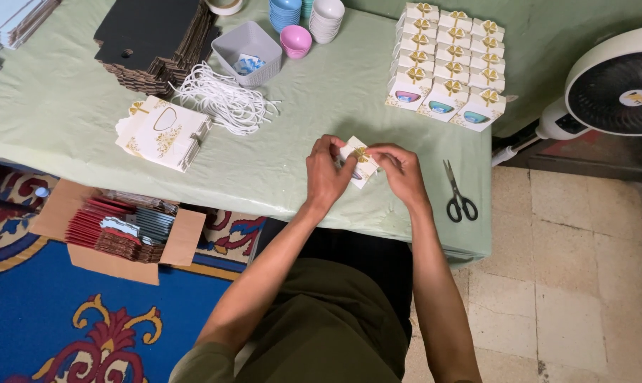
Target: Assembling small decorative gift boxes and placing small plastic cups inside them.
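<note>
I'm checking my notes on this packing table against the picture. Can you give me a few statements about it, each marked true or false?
1. Both hands, the left hand and the right hand, hold one small white gift box with a gold bow. True.
2. The black-handled scissors lie to the left of the hands. False: they lie on the table to the right of the right hand.
3. Finished gift boxes stand in rows at the far right of the table. True.
4. The grey basket stands on the floor. False: it is on the green tablecloth, beside the white cords.
</note>
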